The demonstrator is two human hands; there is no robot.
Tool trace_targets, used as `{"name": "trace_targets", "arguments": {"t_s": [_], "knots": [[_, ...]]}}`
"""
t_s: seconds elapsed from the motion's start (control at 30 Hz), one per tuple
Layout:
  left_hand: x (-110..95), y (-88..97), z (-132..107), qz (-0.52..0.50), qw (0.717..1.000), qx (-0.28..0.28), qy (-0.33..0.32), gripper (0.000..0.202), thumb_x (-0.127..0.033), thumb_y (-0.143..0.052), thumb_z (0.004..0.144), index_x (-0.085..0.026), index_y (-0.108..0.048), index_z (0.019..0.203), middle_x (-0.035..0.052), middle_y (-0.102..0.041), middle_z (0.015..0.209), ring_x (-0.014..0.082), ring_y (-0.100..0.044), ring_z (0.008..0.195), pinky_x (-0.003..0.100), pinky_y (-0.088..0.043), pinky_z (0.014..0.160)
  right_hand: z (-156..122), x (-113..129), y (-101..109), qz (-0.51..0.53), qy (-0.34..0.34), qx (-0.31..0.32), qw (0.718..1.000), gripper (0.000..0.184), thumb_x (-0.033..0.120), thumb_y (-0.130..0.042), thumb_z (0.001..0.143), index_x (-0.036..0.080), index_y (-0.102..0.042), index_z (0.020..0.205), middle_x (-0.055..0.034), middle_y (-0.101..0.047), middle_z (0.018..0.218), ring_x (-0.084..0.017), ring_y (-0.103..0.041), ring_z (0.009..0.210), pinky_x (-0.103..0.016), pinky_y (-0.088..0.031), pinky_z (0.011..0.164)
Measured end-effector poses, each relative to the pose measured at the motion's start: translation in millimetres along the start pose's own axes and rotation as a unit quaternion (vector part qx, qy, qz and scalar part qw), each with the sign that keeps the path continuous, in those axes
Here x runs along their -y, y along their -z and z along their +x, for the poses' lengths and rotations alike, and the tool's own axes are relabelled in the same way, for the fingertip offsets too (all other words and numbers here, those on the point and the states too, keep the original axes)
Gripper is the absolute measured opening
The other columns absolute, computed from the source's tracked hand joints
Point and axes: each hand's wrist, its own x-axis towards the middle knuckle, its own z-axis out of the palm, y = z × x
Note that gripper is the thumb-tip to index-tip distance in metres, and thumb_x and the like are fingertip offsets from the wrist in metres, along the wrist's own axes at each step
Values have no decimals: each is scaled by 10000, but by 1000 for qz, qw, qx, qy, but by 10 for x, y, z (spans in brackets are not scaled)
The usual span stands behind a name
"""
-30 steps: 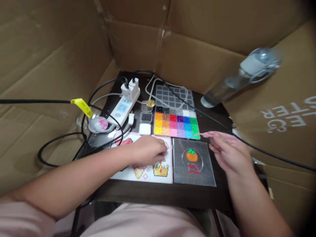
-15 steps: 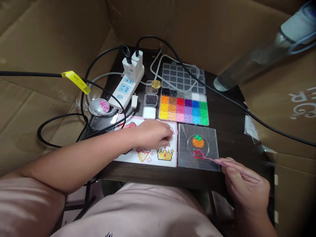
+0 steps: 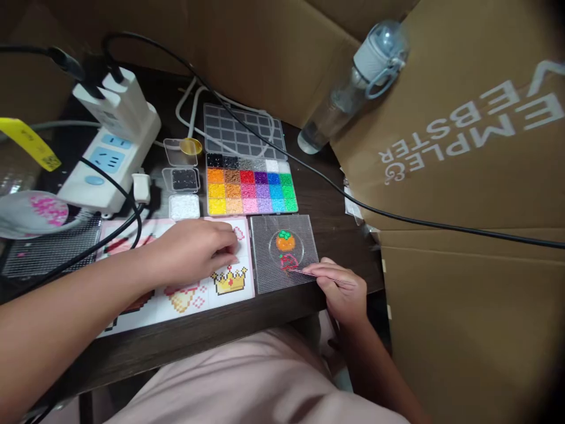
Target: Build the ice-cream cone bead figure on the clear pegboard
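Observation:
My right hand point(image 3: 342, 288) pinches thin pink tweezers point(image 3: 309, 271) whose tip touches a red bead shape point(image 3: 289, 262) on the clear pegboard point(image 3: 265, 277). An orange bead fruit with green leaves point(image 3: 285, 240) sits just above it on the same board. My left hand point(image 3: 194, 250) rests with curled fingers on the pattern sheet point(image 3: 220, 282), which shows a yellow crown and other pixel pictures. Behind both lies the sorted bead box point(image 3: 249, 184) with many colours and its open lid point(image 3: 238, 132).
A white power strip point(image 3: 110, 147) with plugs and black cables point(image 3: 397, 215) crosses the dark table point(image 3: 335, 200). Small bead tubs point(image 3: 183, 179) stand beside the box. A clear water bottle point(image 3: 348, 88) leans on the cardboard walls point(image 3: 463, 176). A second pegboard point(image 3: 44, 250) lies far left.
The view has swung left and closer. My right hand has come from the bead box down to the pegboard, tweezers now at the red shape. My left hand stays on the sheet.

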Motion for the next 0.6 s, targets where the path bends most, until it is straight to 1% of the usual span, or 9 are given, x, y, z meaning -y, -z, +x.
{"name": "trace_targets", "arguments": {"t_s": [0.13, 0.27, 0.43, 0.6], "knots": [[-32, 31, -10, 9, 1000, 9, 2, 188, -367, -565, 963, -237, -676, 885, -5, -705, 898, 171, -620, 814, 296, -358, 671, -25, -43, 35, 10, 1, 11, 1000, 202, 346, -650, 908, 283, -823, 823, -68, -819, 784, -267, -781, 704, -456, -583, 768], [-13, 13, 4, 22, 1000, 14, 8, 186, -373, -578, 943, -234, -680, 874, -2, -711, 893, 170, -621, 807, 292, -355, 665, -40, -78, 65, 27, 15, 40, 999, 193, 308, -645, 913, 288, -833, 878, -67, -822, 809, -254, -774, 707, -442, -565, 760], [5, -2, 17, 33, 999, 16, 6, 199, -384, -572, 941, -231, -685, 884, -4, -721, 897, 173, -629, 804, 296, -358, 657, -23, -64, 70, 23, 10, 47, 999, 194, 307, -647, 903, 277, -836, 871, -74, -821, 811, -249, -761, 698, -433, -552, 733], [-2, 12, 19, 36, 999, 22, 5, 190, -376, -575, 945, -232, -685, 887, -5, -720, 903, 173, -629, 811, 299, -358, 659, -16, -57, 64, 42, 31, 57, 997, 196, 225, -648, 906, 280, -835, 921, -68, -825, 847, -231, -761, 728, -406, -547, 732]]}}
